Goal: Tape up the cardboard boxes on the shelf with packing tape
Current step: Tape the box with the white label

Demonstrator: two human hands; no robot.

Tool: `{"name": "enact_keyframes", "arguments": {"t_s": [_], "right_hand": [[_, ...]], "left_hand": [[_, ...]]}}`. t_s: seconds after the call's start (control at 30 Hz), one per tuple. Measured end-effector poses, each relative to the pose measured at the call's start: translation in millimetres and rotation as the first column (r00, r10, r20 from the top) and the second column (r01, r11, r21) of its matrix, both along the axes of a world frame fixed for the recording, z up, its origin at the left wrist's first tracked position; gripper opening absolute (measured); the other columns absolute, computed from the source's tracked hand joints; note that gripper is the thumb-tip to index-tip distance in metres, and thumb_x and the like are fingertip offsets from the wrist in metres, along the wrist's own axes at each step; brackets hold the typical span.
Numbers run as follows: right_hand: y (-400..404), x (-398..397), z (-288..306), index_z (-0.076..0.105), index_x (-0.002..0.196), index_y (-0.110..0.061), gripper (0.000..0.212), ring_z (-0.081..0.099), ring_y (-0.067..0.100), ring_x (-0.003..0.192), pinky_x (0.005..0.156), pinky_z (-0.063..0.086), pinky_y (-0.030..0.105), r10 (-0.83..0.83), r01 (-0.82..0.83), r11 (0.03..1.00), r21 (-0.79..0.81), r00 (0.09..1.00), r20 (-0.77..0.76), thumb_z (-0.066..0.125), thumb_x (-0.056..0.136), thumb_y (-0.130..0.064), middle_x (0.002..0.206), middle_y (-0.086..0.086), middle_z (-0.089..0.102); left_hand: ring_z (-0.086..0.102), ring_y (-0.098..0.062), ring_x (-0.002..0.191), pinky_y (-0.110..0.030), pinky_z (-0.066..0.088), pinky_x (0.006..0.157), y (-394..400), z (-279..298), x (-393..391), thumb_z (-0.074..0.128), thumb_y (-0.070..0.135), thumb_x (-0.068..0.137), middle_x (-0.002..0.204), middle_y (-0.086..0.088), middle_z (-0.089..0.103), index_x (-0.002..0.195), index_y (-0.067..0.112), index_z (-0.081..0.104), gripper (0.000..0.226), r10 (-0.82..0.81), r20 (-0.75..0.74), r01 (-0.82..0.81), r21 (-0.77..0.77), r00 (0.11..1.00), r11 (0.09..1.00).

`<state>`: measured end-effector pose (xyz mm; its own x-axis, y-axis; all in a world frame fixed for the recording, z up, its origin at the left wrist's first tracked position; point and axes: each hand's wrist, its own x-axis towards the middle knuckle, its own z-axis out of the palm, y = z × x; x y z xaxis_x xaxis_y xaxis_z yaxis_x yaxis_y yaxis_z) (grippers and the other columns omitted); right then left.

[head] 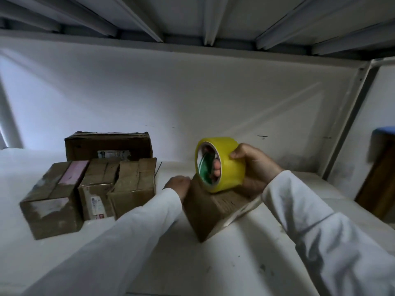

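Note:
A small cardboard box stands on the white shelf, turned corner-on toward me. My left hand presses against its upper left edge. My right hand grips a yellow roll of packing tape, fingers through the core, and holds it upright on the box's top. A strip of clear tape runs along the box's right side. To the left sits a cluster of three taped boxes, with a larger brown box behind them.
The white back wall closes the shelf behind. The upper shelf's ribbed underside hangs low overhead. A metal upright stands at the right, with a dark brown object beyond it.

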<state>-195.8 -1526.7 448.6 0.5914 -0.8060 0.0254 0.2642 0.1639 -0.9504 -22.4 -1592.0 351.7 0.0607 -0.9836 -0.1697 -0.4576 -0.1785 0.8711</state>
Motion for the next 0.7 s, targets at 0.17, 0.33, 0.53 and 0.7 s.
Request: {"name": "enact_keyframes", "arguments": {"t_s": [0.17, 0.33, 0.53, 0.7], "right_hand": [[-18, 27, -8, 0.058, 0.082, -0.005, 0.030, 0.055, 0.014, 0.048, 0.061, 0.044, 0.031, -0.293, 0.294, 0.955, 0.051, 0.956, -0.015, 0.036, 0.089, -0.025, 0.056, 0.004, 0.059], [-24, 48, -11, 0.056, 0.075, -0.008, 0.034, 0.053, 0.013, 0.046, 0.058, 0.043, 0.028, -0.363, 0.365, 0.931, -0.009, 0.924, -0.116, 0.037, 0.092, -0.031, 0.054, 0.001, 0.057], [-23, 54, -11, 0.057, 0.082, -0.007, 0.034, 0.054, 0.016, 0.047, 0.059, 0.046, 0.029, -0.421, 0.425, 0.905, -0.017, 0.890, -0.172, 0.043, 0.093, -0.035, 0.053, 0.004, 0.058], [-8, 43, 13, 0.059, 0.075, -0.009, 0.033, 0.053, 0.016, 0.048, 0.061, 0.046, 0.029, -0.331, 0.360, 0.933, -0.001, 0.857, -0.395, 0.054, 0.088, -0.039, 0.055, 0.003, 0.057]], "left_hand": [[0.055, -0.020, 0.108, -0.039, 0.043, 0.102, 34, 14, 5, 0.043, 0.019, 0.094, 0.123, -0.007, 0.059, 0.113, 0.028, 0.055, 0.025, -0.183, -0.328, 0.112, -0.224, 0.927, 0.968], [0.013, -0.023, 0.145, -0.048, 0.025, 0.115, 61, -1, 6, 0.087, 0.042, 0.057, 0.158, 0.007, 0.002, 0.141, 0.040, -0.029, 0.143, -0.347, -0.077, 0.325, -0.205, 0.935, 0.923], [0.003, -0.024, 0.146, -0.044, 0.017, 0.118, 60, -17, -18, 0.084, 0.038, 0.064, 0.157, 0.004, -0.005, 0.143, 0.030, -0.031, 0.139, -0.106, -0.023, 0.093, -0.328, 0.994, 0.940], [0.006, -0.023, 0.146, -0.043, 0.020, 0.117, 56, -14, -17, 0.082, 0.039, 0.065, 0.157, 0.006, -0.002, 0.144, 0.032, -0.027, 0.135, -0.149, 0.017, 0.147, -0.275, 0.989, 0.950]]}}
